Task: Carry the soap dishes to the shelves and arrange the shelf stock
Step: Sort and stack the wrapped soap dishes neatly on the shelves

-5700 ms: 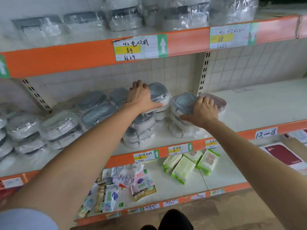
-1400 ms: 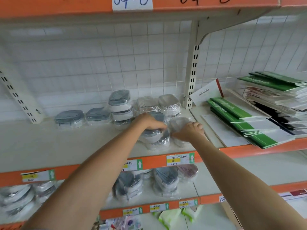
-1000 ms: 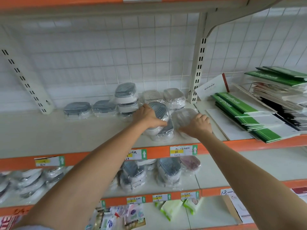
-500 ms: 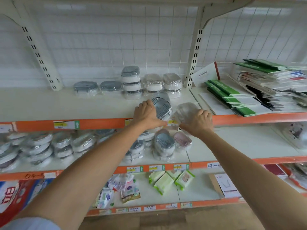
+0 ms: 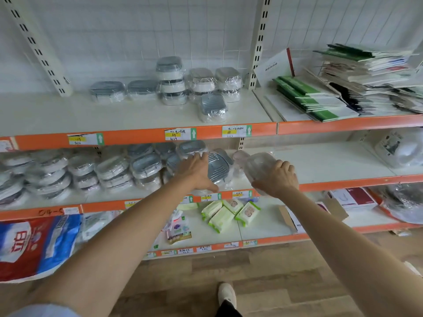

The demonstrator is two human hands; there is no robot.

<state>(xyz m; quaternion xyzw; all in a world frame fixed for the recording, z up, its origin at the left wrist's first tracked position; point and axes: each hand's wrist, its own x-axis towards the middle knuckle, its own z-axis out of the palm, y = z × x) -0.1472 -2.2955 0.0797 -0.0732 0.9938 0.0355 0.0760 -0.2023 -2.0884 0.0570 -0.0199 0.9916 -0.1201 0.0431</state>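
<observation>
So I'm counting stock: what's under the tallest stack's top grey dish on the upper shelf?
Under that top grey dish sit two more wrapped soap dishes, one above the other, the lowest resting on the upper shelf. Whether anything stands behind the stack cannot be seen.

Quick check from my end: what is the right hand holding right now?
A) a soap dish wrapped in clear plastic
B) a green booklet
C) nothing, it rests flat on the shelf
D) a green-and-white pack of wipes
A: the right hand has its fingers curled over a clear-wrapped soap dish, held at the front of the middle shelf, beside the stacked soap dishes there.
</observation>
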